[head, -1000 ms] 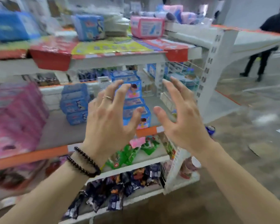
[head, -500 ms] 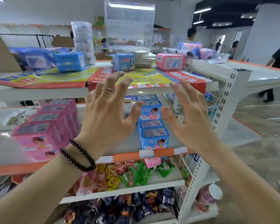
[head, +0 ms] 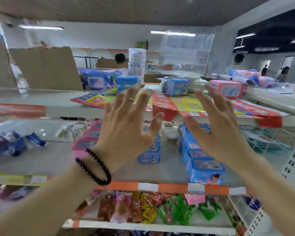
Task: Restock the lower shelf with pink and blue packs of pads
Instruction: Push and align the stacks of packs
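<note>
1. Reaching up: left hand (head: 126, 132) and right hand (head: 223, 133) both empty, fingers spread.
2. Loose blue pack (head: 175, 87) and pink pack (head: 226, 88) on top shelf (head: 58, 101), far.
3. Next, probably: grasp one, lower onto shelf (head: 160, 172) beside blue row (head: 203, 160).

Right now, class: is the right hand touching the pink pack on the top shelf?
Apart. The head view shows the right hand spread, holding nothing, with bare shelf visible between its fingertips and the pink pack.

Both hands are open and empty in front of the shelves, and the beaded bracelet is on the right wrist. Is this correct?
Not quite. In the head view the beaded bracelet is on the left wrist, not the right. The rest holds: the left hand and right hand are open and empty before the shelves.
</note>
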A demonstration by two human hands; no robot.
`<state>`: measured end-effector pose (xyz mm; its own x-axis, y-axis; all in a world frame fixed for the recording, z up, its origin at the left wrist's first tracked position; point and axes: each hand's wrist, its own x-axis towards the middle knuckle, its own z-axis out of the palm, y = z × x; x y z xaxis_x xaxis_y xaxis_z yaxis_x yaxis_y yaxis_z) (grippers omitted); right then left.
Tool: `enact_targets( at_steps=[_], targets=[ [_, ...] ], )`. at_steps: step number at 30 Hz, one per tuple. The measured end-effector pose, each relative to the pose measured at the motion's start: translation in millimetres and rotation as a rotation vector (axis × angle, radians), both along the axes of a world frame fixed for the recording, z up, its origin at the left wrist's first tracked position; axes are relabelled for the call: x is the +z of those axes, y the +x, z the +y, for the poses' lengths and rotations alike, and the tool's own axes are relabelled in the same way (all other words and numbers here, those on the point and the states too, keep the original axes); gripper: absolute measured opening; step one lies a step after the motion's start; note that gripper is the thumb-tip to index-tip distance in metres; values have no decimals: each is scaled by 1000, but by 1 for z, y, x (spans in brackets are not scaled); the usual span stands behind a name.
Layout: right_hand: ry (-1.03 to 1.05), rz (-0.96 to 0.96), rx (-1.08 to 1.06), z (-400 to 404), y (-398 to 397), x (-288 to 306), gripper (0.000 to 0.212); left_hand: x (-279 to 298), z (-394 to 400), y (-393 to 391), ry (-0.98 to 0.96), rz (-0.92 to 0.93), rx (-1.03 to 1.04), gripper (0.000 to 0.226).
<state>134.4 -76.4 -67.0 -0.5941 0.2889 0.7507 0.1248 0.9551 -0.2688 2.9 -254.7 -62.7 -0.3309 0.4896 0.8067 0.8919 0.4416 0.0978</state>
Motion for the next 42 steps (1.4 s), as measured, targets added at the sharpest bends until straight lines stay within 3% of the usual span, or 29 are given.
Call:
enact_targets(
  at_steps=[6, 13, 20, 26, 31, 34, 38, 42],
  targets=[
    [48, -43, -39, 23, -39, 34, 72, 22, 26, -24, -21, 33, 11, 60],
    [49, -116, -90, 123, -87, 63, 67, 54, 109, -70, -115, -10, 47, 61],
    [125, -396, -145, 229, -142, 101, 88, 86, 209, -113, -284, -63, 109, 60],
    [-34, -617, -126, 297, -205, 107, 89, 89, 284, -169, -345, -318, 89, 68],
    [-40, -712, -141, 356, -269, 88, 68, 80, 329, -217, -487, -495, 162, 84],
    [-57, -753, -135, 393, -303, 68, 63, 66, 343, -237, -560, -552, 196, 41],
    [-288, -736, -34, 349, -282, 61, 17, 51, 355, -247, -481, -618, 89, 42],
    [-386, -571, 9, 346, -288, 63, 18, 51, 357, -249, -349, -678, 26, 24]
  ],
)
